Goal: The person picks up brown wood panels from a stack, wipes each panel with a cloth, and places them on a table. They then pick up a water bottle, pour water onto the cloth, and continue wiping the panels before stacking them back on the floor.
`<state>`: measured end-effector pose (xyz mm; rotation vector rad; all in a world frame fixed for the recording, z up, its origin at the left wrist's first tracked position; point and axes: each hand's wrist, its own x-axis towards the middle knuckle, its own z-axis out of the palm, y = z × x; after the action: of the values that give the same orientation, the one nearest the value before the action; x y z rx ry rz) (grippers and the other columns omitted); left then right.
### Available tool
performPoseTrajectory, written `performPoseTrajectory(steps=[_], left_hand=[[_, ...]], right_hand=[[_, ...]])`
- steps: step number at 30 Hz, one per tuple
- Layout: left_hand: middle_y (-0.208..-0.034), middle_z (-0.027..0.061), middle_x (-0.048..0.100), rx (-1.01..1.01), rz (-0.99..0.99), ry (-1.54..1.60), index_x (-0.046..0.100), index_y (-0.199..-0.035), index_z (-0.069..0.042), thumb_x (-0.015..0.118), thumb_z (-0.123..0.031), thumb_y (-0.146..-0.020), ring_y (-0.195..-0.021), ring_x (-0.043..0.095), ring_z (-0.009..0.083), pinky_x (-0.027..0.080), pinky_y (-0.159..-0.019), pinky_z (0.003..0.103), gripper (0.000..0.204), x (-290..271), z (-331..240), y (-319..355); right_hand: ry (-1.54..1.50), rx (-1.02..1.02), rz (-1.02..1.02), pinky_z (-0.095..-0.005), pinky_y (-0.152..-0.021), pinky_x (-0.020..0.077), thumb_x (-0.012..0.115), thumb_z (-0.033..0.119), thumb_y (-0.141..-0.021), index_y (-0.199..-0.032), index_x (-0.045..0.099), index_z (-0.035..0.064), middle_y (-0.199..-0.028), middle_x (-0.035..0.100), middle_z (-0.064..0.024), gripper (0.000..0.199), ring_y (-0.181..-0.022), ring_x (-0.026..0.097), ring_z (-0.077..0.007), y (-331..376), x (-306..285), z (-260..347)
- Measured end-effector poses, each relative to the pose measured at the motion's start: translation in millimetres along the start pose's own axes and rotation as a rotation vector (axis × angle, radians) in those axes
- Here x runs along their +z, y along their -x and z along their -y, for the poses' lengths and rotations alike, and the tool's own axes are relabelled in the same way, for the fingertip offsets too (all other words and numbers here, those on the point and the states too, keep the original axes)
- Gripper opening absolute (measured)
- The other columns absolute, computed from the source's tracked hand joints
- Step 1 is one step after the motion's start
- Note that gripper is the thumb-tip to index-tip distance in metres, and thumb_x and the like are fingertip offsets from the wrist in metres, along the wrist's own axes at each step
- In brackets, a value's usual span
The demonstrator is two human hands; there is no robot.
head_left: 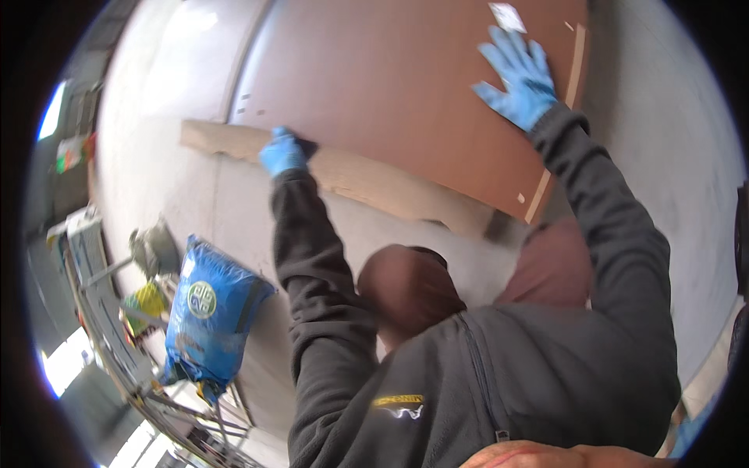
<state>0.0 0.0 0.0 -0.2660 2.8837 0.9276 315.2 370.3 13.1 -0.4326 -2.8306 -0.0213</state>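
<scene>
A large flat reddish-brown panel lies in front of me, with a tan strip along its right edge. My right hand, in a light blue glove, rests on the panel with fingers spread, just below a white label. At the panel's near left edge, my left hand, gloved the same way, is closed. Something small and dark shows beside its fingers; its kind is unclear. A brown strip of paper or cardboard with an uneven edge runs along the panel's near side, passing under the left hand.
Pale grey floor surrounds the panel. To my left, a blue plastic sack leans by a metal frame or cart, with a yellow-green bag and a grey bundle near it. My knees are close to the panel's near edge.
</scene>
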Motion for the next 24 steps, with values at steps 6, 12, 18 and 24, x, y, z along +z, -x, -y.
performPoseTrajectory(steps=[6,12,18,24], left_hand=[[-0.095,0.0269,0.07,-0.279,0.234,0.943,0.064,-0.1,0.016,0.061,-0.02,-0.095,-0.078,0.073,0.0402,0.066,-0.065,0.053,0.036,34,-1,29],[-0.107,0.0276,0.069,-0.274,0.211,0.848,0.063,-0.11,0.014,0.063,-0.019,-0.093,-0.088,0.073,0.042,0.066,-0.072,0.055,0.037,28,-12,41],[-0.111,0.0263,0.067,-0.261,0.199,0.833,0.062,-0.115,0.016,0.063,-0.02,-0.095,-0.091,0.072,0.0415,0.067,-0.076,0.054,0.041,31,2,22],[-0.119,0.0277,0.065,-0.24,0.21,0.832,0.059,-0.121,0.016,0.063,-0.023,-0.096,-0.098,0.071,0.0419,0.067,-0.079,0.055,0.046,37,15,9]], right_hand=[[-0.211,-0.084,0.029,-0.0536,-0.124,0.0217,0.055,0.061,-0.096,-0.149,0.049,0.0105,-0.164,0.033,-0.0162,0.073,-0.153,0.029,-0.0349,79,-45,-12],[-0.439,-0.373,0.136,-0.0586,-0.124,0.0139,0.041,0.077,-0.095,-0.159,0.035,0.0169,-0.168,0.024,-0.0214,0.088,-0.155,0.023,-0.0433,141,-78,-16],[-0.503,-0.448,0.229,-0.0644,-0.124,0.0028,0.048,0.079,-0.086,-0.158,0.035,0.015,-0.169,0.018,-0.0217,0.097,-0.157,0.015,-0.0429,154,-69,-10],[-0.419,-0.24,-0.032,-0.0597,-0.124,0.0157,0.075,0.056,-0.084,-0.157,0.031,0.0051,-0.167,0.021,-0.0262,0.099,-0.155,0.021,-0.042,164,-52,-32]])
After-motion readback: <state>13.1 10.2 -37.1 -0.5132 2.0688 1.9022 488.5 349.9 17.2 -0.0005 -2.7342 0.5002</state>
